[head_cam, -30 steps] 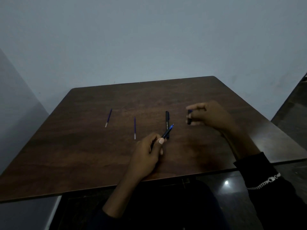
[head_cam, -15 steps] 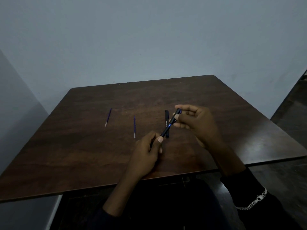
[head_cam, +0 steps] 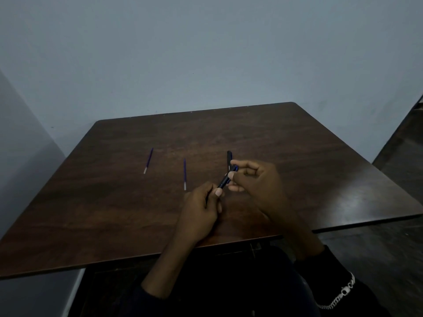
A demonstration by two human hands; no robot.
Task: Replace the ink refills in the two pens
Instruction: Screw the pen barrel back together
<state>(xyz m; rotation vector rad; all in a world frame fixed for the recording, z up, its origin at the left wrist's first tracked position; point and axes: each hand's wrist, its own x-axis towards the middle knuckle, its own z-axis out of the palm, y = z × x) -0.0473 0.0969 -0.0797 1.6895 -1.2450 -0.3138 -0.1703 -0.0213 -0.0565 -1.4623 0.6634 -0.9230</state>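
Head view: the left hand (head_cam: 201, 209) grips the lower barrel of the held pen (head_cam: 225, 179) above the counter (head_cam: 297, 156), and the right hand (head_cam: 256, 181) pinches its upper end between thumb and fingers. This looks like an end piece being twisted, though I cannot tell whether on or off. The second pen (head_cam: 229, 156) lies just behind, with the far refill (head_cam: 148, 160) and near refill (head_cam: 184, 173) to the left. The next move calls for a straight twist with the barrel held firm

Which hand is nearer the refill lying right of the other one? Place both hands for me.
Left. The left hand lies just right of the refill's pale tip, toward the person; the right hand is farther right, past the pen they hold.
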